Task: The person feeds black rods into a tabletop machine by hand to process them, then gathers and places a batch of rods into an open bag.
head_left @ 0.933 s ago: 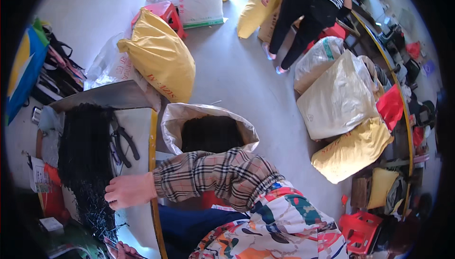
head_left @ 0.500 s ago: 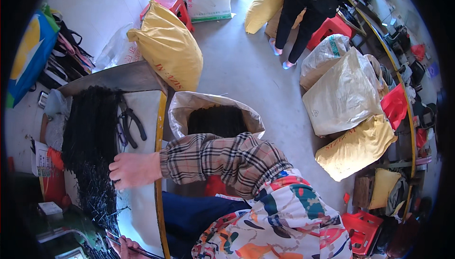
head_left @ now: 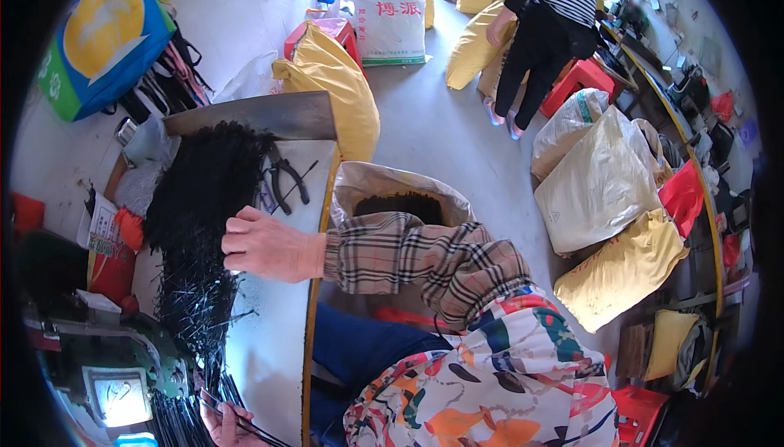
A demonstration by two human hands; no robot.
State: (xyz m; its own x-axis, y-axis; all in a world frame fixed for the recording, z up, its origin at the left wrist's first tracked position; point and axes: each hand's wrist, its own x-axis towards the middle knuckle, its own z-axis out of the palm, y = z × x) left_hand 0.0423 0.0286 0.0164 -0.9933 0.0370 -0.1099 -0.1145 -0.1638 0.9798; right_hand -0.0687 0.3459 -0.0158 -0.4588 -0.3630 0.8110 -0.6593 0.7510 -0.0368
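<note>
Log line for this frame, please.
right hand flat on black strand pile | left hand pinching black strands at bottom edge | pliers on table

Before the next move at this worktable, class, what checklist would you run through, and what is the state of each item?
1. Right hand on the pile of black strands: ok, it rests on top.
2. Right hand's grip: cannot tell, the fingertips are buried in the pile.
3. Left hand holding loose strands: ok, though it is partly cut off at the lower edge.
4. Pliers out of the way: ok, they lie on the table beyond the right hand, apart from it.
5. Open sack beside the table: ok, its mouth is open with dark material inside.
</note>
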